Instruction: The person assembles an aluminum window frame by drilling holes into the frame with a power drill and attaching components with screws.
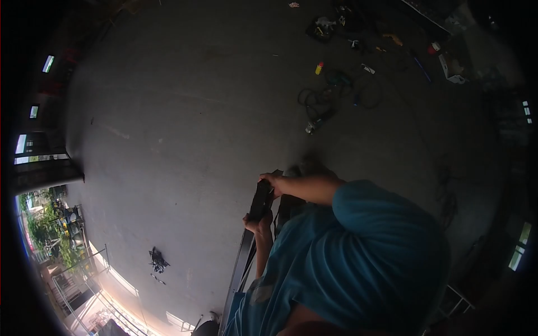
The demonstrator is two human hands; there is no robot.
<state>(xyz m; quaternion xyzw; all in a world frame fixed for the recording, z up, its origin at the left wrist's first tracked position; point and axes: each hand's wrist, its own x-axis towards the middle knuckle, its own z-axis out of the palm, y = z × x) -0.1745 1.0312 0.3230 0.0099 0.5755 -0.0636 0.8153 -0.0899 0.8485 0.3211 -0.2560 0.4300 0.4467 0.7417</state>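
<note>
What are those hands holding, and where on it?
A dark, oblong object: the right hand holds its upper end in the picture, the left hand its lower end.

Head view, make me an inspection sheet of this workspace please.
Surface: smooth grey floor, dim at upper right
Job's things: dark rectangular block-like object; material unclear
Clutter: small yellow-and-red item, silver-headed handheld power tool, crumpled black bundle, all on the floor
Grips: left hand and right hand closed on the object's opposite ends
Cables: thin dark looped cable near the power tool
Surroundings: bright opening at lower left, green foliage beyond
</note>
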